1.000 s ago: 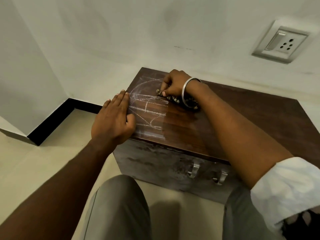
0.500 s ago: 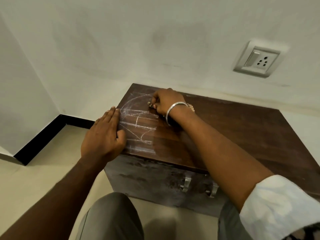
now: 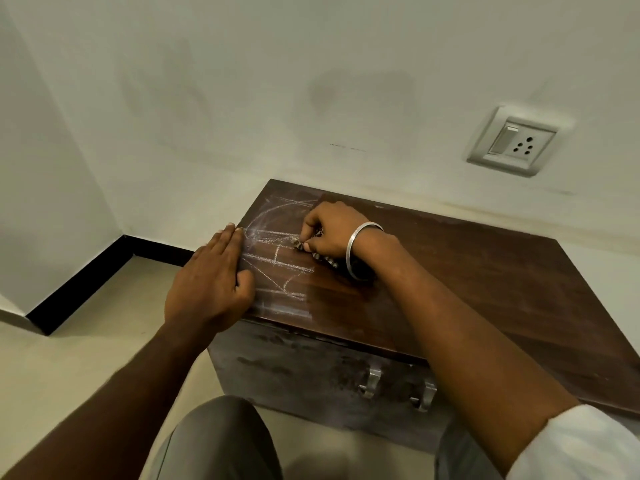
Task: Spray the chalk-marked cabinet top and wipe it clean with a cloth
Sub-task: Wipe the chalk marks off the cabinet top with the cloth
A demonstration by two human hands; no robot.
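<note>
Dark wooden cabinet top (image 3: 450, 271) against pale wall, chalk marks (image 3: 277, 261) at left end. Left hand (image 3: 207, 285) flat, fingers straight, on left edge. Right hand (image 3: 329, 233), wrist bent, grip pinched on small chalk piece (image 3: 295, 242).

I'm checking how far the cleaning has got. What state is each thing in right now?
cabinet top: chalk lines on its left part, bare wood on the right.
cloth: bunched under the right hand, pressed on the top.
right hand: closed on the cloth.
left hand: flat on the cabinet's left edge, holding nothing.
wall switch: position unclear.
cabinet front: closed.
</note>
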